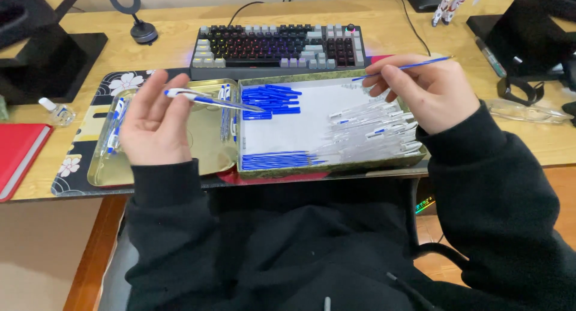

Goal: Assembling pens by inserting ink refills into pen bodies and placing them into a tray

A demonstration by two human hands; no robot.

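My left hand [155, 120] holds a clear pen barrel with a white end and a blue part [207, 100] above the shiny tin lid [207, 152]. My right hand [426, 90] pinches a thin blue ink refill [403, 67] over the right side of the open tin box [336, 167]. Inside the box lie blue pen caps in two groups [273, 101], on a white sheet, and a pile of clear empty barrels [372, 131]. A few assembled pens [226, 110] rest in the lid.
A backlit keyboard [279, 46] sits behind the tin on a patterned desk mat [90, 125]. A red notebook [21, 155] lies at the left edge, a small bottle [57, 112] beside it. Black monitor stands [36, 53] flank the wooden desk.
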